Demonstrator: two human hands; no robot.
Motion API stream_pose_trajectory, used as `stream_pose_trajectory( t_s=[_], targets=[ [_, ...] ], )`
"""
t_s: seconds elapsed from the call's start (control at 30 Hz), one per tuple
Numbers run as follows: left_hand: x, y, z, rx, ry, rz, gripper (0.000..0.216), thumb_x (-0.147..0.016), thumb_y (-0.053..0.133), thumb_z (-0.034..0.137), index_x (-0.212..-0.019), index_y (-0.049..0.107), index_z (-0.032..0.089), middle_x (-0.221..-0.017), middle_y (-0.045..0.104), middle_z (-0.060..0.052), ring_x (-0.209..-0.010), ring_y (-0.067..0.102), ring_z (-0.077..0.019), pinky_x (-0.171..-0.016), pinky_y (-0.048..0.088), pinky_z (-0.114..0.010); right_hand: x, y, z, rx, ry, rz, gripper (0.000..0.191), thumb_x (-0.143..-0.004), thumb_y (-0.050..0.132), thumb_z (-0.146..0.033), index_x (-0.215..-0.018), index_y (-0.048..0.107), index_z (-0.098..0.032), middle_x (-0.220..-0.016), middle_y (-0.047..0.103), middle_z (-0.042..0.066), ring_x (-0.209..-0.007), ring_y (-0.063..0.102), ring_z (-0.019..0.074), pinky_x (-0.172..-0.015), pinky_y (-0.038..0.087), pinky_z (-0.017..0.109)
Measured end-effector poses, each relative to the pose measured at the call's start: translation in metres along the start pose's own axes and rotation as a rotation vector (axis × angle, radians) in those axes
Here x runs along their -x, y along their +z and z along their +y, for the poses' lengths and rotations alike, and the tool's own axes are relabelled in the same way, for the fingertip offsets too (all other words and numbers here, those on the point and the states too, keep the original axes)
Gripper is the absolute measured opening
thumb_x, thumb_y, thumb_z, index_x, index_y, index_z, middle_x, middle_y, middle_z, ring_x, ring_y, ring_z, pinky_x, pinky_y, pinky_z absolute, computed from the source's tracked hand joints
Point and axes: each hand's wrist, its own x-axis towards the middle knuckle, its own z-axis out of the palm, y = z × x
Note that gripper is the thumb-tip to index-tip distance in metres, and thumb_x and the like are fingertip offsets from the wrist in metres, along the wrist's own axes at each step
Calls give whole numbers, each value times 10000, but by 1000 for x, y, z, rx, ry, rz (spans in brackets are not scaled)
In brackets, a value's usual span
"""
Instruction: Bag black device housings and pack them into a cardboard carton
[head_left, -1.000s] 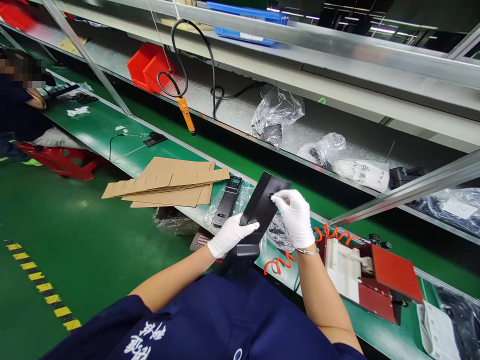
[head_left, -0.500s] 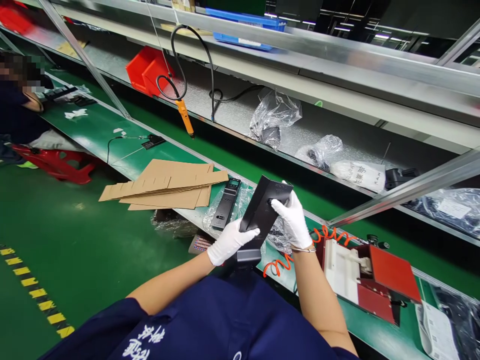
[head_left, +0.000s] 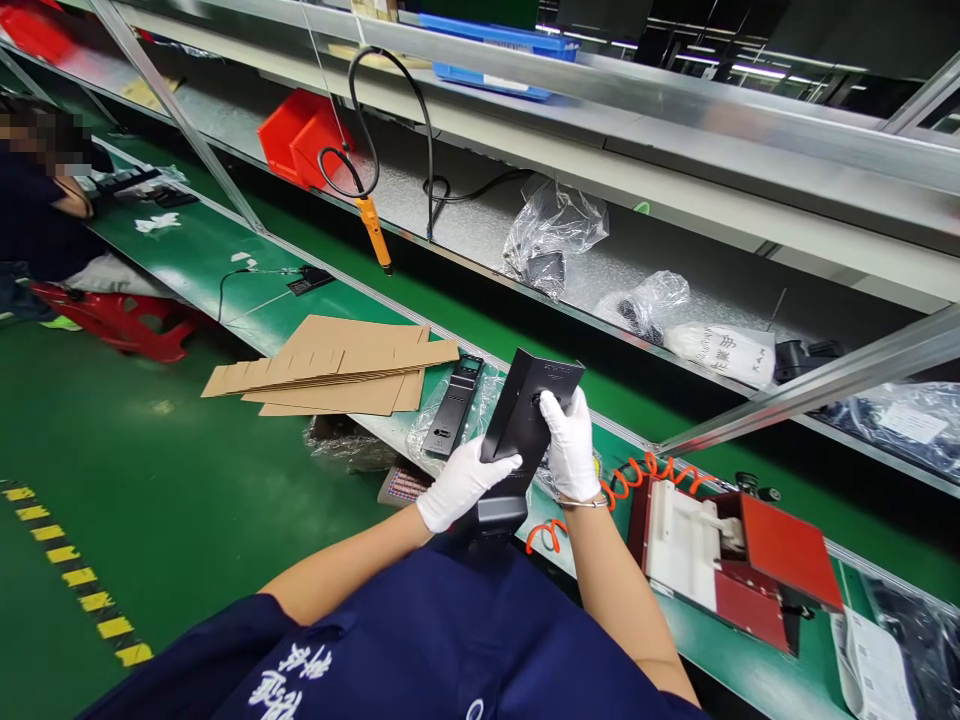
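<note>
A long black plastic housing [head_left: 525, 405] is held up in front of my chest, tilted, its lower end close to my shirt. My left hand [head_left: 466, 482], in a white glove, grips its left edge low down with the thumb lying across the face. My right hand [head_left: 570, 440], also gloved, holds the right edge higher up, its thumb beside a round dark spot on the face. The fingers behind the housing are hidden. Just beyond, a similar black part [head_left: 454, 405] with a small window lies on clear plastic wrap on the bench.
Flat cardboard pieces [head_left: 337, 365] lie on the green bench to the left. A red and white fixture [head_left: 742, 560] with an orange coiled hose stands at right. An orange screwdriver [head_left: 373, 235] hangs from a cable. Bagged parts [head_left: 555, 235] sit on the shelf. A person [head_left: 45, 200] sits far left.
My right hand has shifted slightly left and down along the housing, its wrist moving inward. The housing has turned slightly. My left hand keeps its grip.
</note>
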Motion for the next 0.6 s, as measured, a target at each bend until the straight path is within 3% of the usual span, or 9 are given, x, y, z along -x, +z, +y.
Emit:
stream_pose_trajectory(
  t_s=[0.23, 0.4, 0.5, 0.6],
  targets=[
    [3, 1, 0, 37, 1, 12, 391, -707, 818, 424, -981, 707, 168, -1039, 795, -85, -981, 736, -272, -924, 585, -414, -2, 4, 5, 41, 27, 75, 417, -709, 820, -483, -966, 609, -232, -977, 723, 23, -861, 679, 193, -847, 585, 370],
    [-2, -1, -2, 57, 1, 3, 412, -705, 827, 426, -1001, 709, 165, -1057, 792, -85, -997, 733, -269, -935, 579, -413, -6, 5, 8, 69, 51, 86, 432, -706, 808, -506, -971, 599, -236, -1008, 733, 40, -887, 697, 214, -874, 598, 404],
    [-10, -4, -4, 76, -1, -25, 422, -707, 829, 428, -1014, 714, 163, -1062, 791, -87, -1005, 730, -270, -936, 578, -415, -10, 1, 11, 80, 74, 56, 437, -743, 779, -526, -1032, 614, -243, -1092, 740, 58, -983, 712, 244, -927, 596, 442],
    [-16, -7, -6, 96, -3, -49, 417, -719, 823, 437, -1016, 717, 165, -1063, 789, -91, -1033, 723, -274, -953, 571, -418, -14, -6, 13, 100, 68, -15, 454, -894, 574, -609, -1156, 652, -246, -1249, 713, 71, -1199, 662, 248, -1046, 548, 463]
  ],
)
